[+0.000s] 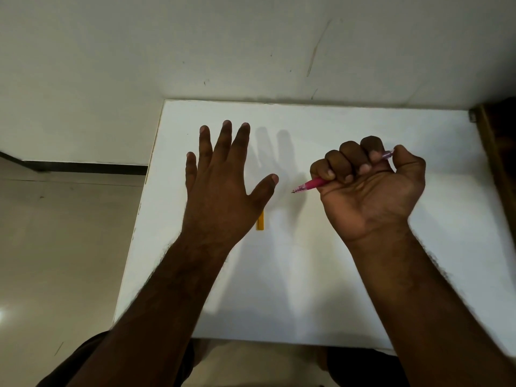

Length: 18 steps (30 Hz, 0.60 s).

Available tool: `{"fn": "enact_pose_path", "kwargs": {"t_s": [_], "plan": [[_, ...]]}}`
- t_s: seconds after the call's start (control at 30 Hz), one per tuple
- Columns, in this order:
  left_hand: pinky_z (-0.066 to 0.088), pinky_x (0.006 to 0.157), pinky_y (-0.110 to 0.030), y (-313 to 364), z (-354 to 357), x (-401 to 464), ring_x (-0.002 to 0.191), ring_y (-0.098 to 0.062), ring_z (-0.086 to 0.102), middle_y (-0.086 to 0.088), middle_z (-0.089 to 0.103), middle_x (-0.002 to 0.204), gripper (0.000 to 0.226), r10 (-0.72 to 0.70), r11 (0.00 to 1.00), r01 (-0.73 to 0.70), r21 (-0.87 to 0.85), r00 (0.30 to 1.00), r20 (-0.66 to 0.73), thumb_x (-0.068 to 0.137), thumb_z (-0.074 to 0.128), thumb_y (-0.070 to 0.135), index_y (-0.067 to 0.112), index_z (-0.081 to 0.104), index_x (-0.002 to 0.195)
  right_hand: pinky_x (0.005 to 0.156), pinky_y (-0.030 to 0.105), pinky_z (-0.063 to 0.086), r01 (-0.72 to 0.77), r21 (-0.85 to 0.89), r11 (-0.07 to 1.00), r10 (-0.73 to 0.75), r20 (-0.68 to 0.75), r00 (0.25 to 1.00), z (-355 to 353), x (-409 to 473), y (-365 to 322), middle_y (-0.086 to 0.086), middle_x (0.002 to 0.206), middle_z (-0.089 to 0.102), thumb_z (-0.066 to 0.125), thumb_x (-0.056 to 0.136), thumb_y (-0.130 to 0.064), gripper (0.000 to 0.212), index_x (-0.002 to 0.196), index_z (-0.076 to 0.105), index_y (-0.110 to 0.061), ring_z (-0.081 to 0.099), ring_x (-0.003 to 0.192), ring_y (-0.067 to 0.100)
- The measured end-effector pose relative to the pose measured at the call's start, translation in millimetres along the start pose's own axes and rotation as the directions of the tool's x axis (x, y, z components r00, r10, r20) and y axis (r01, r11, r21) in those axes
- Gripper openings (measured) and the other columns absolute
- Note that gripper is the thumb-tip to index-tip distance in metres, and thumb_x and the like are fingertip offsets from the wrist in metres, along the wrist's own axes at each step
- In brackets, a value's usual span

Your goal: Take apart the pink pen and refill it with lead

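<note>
My right hand (368, 188) is closed in a fist, palm up, around the pink pen (311, 184). The pen's tip pokes out to the left and its clear purple end shows near my thumb. Spread flat with the palm down, my left hand (223, 185) hovers over the white table (321, 275) and holds nothing. A small yellow case (261, 222), partly hidden by my left hand, lies on the table just below my left thumb.
The table stands against a pale wall (251, 51). A tiled floor (55, 247) drops off past the table's left edge. A dark wooden frame (497, 163) runs along the right side. My knees show under the near edge.
</note>
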State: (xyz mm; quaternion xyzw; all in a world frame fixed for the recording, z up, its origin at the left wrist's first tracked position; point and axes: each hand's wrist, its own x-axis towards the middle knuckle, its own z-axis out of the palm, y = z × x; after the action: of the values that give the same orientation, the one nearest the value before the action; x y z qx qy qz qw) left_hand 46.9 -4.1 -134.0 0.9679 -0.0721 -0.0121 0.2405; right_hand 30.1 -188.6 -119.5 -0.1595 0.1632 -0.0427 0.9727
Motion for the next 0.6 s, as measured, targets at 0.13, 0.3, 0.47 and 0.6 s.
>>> {"fn": "enact_pose_path", "kwargs": {"t_s": [0.13, 0.3, 0.47, 0.6], "plan": [[0.004, 0.121, -0.052, 0.5, -0.3, -0.9, 0.154, -0.023, -0.008, 0.002, 0.007, 0.168, 0.084, 0.004, 1.0, -0.004, -0.004, 1.0, -0.002, 0.091, 0.049, 0.064, 0.029, 0.014, 0.158, 0.058, 0.03, 0.03, -0.005, 0.011, 1.0, 0.005, 0.013, 1.0, -0.9, -0.8, 0.4, -0.002, 0.06, 0.028, 0.026, 0.095, -0.044, 0.04, 0.069, 0.037, -0.016, 0.022, 0.053, 0.016], [0.003, 0.122, -0.052, 1.1, -0.1, -1.3, 0.154, -0.022, -0.009, 0.002, 0.006, 0.168, 0.084, 0.006, 1.0, -0.006, -0.008, 1.0, 0.002, 0.091, 0.049, 0.064, 0.029, 0.013, 0.158, 0.059, 0.03, 0.03, 0.007, -0.001, 1.0, -0.007, 0.016, 1.0, 0.2, -1.5, 1.0, -0.002, 0.059, 0.029, 0.028, 0.093, -0.041, 0.036, 0.068, 0.037, -0.016, 0.022, 0.054, 0.017], [0.003, 0.121, -0.051, 1.7, -0.3, -1.5, 0.154, -0.022, -0.008, 0.003, 0.007, 0.168, 0.085, 0.009, 1.0, -0.009, -0.017, 1.0, -0.003, 0.091, 0.05, 0.064, 0.03, 0.013, 0.158, 0.058, 0.03, 0.03, 0.014, -0.006, 1.0, -0.014, 0.005, 1.0, -0.2, -1.8, 0.5, -0.002, 0.06, 0.029, 0.026, 0.095, -0.043, 0.04, 0.068, 0.037, -0.016, 0.022, 0.054, 0.016], [0.003, 0.121, -0.051, 1.5, -1.2, -2.1, 0.154, -0.021, -0.007, 0.004, 0.006, 0.168, 0.086, 0.008, 0.999, -0.009, -0.034, 1.0, -0.003, 0.09, 0.051, 0.064, 0.031, 0.011, 0.158, 0.058, 0.03, 0.031, 0.016, 0.005, 1.0, -0.016, 0.009, 1.0, 2.8, -2.8, -0.2, -0.002, 0.06, 0.03, 0.025, 0.097, -0.045, 0.043, 0.069, 0.039, -0.016, 0.024, 0.053, 0.016]]}}
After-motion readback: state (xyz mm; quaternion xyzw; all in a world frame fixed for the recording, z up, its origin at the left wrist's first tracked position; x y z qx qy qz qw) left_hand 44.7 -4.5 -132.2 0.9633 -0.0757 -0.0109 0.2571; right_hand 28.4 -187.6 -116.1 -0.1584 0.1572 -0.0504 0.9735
